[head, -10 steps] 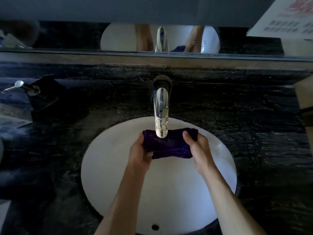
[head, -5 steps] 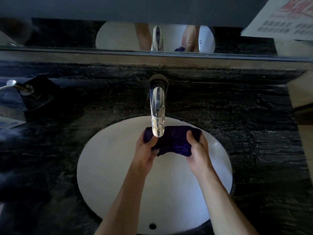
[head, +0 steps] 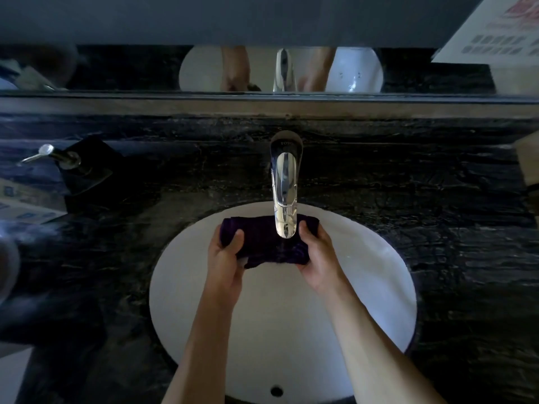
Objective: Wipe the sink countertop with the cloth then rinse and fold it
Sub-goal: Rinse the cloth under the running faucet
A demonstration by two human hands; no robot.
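Note:
A dark purple cloth, bunched into a thick band, is held over the white oval sink basin, right under the spout of the chrome faucet. My left hand grips the cloth's left end with the thumb on top. My right hand grips its right end. A thin stream of water seems to run from the spout onto the cloth. The spout hides part of the cloth's upper edge. Dark marbled countertop surrounds the basin.
A dark soap dispenser with a metal pump stands on the counter at the back left, with printed cards beside it. A mirror runs along the back wall. A brown box edge shows at the far right.
Both hands kept their grip on the cloth under the spout and worked it. The cloth is now stretched wider between them. The camera view shifted a little.

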